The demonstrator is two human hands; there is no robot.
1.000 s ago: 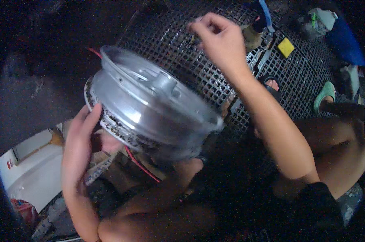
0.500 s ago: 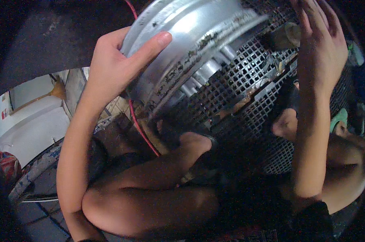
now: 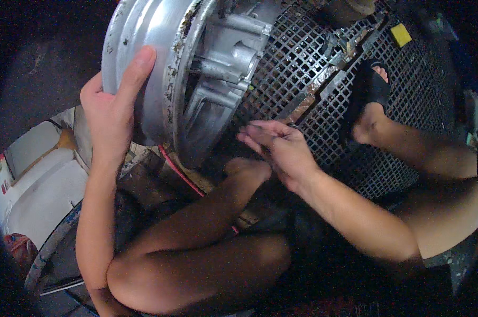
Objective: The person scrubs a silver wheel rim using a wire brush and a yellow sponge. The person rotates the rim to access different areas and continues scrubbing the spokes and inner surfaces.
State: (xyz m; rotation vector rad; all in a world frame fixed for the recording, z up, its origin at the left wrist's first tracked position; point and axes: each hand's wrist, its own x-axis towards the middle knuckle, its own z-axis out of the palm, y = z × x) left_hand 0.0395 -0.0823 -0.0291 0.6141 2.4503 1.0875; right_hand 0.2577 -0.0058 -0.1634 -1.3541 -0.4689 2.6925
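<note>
A silver metal wheel rim stands tilted on edge at the upper left, its lip scuffed and chipped with dark marks. Its spoked face is turned to the right. My left hand grips the barrel from the left, thumb lying across the outside and the other fingers mostly hidden behind it. Below and right of the spokes, my right hand is apart from the rim. Its fingers are drawn together in a loose pinch with dark smudges on them; whatever may be between the fingertips is too small to make out.
A black open-mesh mat covers the floor, with a brown strip across it. On it lies a yellow block. A red hose runs beneath the rim. My bent legs and sandaled foot are close by. A white surface stands at left.
The rim has swung left and turned, showing more of its spoked face, with my left hand still on it. My right hand has come down and left from the upper right, its fingers drawing together.
</note>
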